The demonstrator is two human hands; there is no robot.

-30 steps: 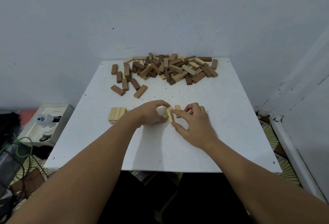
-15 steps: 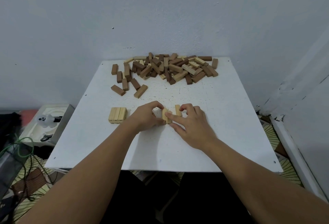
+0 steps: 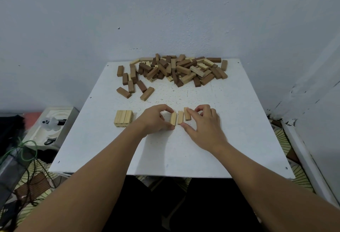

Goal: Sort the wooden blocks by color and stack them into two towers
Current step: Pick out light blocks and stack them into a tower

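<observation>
Three light blocks lie side by side in the middle of the white table [image 3: 239, 121], with slim gaps between them. The left hand [image 3: 154, 119] pinches the left block [image 3: 173, 118] between thumb and forefinger; the right hand [image 3: 206, 123] curls around the right block [image 3: 187, 114], thumb tip at the middle block [image 3: 180, 117], though I can't quite tell if it grips. Left of the left hand sits a finished light layer [image 3: 123, 118]; beyond both hands is the mixed pile [image 3: 176, 69] against the pale wall. Cables clutter the floor. Half a second ago the blocks were bunched tighter.
</observation>
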